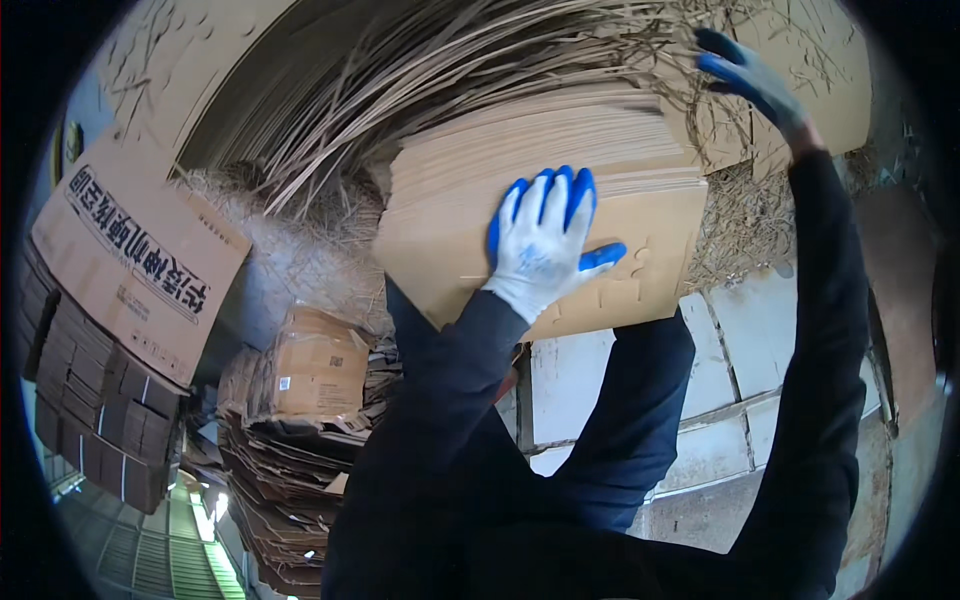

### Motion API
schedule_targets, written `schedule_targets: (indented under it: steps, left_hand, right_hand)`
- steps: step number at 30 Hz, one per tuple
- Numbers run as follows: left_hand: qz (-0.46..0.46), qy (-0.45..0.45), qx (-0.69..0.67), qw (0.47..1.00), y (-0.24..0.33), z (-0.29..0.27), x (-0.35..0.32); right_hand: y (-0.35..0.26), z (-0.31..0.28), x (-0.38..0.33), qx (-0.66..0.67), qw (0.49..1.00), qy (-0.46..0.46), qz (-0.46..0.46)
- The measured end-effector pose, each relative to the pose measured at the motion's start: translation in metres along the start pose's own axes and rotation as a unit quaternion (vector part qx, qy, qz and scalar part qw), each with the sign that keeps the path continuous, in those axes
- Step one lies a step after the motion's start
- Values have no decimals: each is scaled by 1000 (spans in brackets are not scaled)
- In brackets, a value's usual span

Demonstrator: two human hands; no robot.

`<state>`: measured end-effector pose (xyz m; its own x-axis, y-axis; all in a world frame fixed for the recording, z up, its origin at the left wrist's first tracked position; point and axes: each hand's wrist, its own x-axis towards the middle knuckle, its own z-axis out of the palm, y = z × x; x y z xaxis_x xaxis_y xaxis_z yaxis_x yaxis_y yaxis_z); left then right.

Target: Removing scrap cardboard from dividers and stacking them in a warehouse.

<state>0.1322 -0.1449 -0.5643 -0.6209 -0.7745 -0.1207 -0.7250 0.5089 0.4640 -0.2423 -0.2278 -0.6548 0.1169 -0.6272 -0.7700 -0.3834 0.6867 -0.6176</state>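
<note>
Both spread: white-and-blue-gloved left hand (543,238) on stacked tan cardboard (445,235) near its front edge, right hand (757,84) beside thin brown strips (500,45).

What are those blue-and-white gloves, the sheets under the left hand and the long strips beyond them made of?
Gloves: apparently pale knitted fabric, with blue fingers that look coated, perhaps in rubber. Sheets: probably cardboard, being matt, brown and stiff-looking. Strips: likely cardboard offcuts, matt brown, thin and curving.
</note>
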Motion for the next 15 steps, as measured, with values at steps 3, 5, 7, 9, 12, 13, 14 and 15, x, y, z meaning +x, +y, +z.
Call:
schedule_targets:
  steps: [3, 5, 7, 9, 12, 13, 14, 15]
  left_hand:
    - [0, -3, -46, 999, 3, 7, 2]
    - [1, -10, -71, 997, 2, 7, 2]
    - [-19, -33, -97, 995, -5, -5, -2]
    - [-42, -25, -163, 985, -7, -31, -6]
    - [-117, 9, -184, 976, -31, -83, -28]
    - [-153, 40, -179, 971, -47, -96, -39]
    - [-210, 74, -200, 954, -66, -102, -55]
    - [-269, 105, -214, 933, -86, -103, -76]
  right_hand:
    - [-24, -11, -63, -10, 992, 117, 57]
    - [-25, -5, -86, -174, 967, 182, 38]
    - [-100, 59, -102, -290, 930, 223, -44]
    - [-146, 114, -107, -316, 913, 196, -166]
    - [-192, 173, -96, -322, 929, 96, -156]
    - [-200, 187, -84, -300, 940, 58, -153]
    - [-209, 196, -63, -316, 926, -11, -204]
    - [-212, 208, -32, -323, 907, -82, -256]
